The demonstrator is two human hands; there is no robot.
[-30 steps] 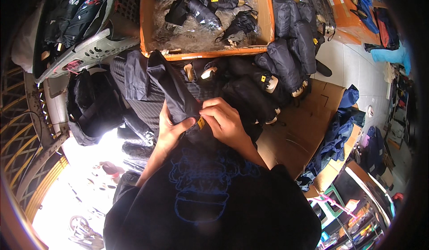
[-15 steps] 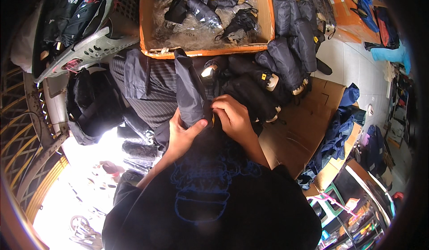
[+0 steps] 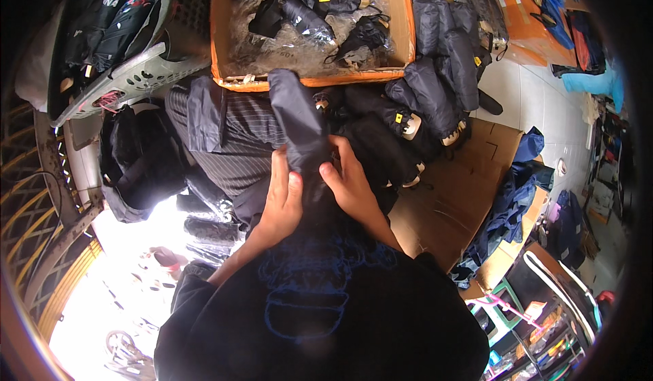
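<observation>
A folded dark navy umbrella in its sleeve (image 3: 298,126) stands almost upright in front of me, its top near the orange box's front edge. My left hand (image 3: 282,197) wraps its lower part from the left. My right hand (image 3: 350,184) grips the same part from the right, fingers pressed on the fabric. Both hands hold it over a pile of dark folded umbrellas (image 3: 388,143) with pale handle tips.
An orange cardboard box (image 3: 221,34) lined with clear plastic holds several dark umbrellas. A grey perforated basket (image 3: 146,68) with more stands at the left. Flattened brown cardboard (image 3: 449,197) lies at the right, blue cloth (image 3: 507,204) beyond it. Striped dark fabric (image 3: 231,143) lies left of the umbrella.
The umbrella has swung from leaning left to nearly upright and risen toward the box. Both hands have slid down and closed around its lower end.
</observation>
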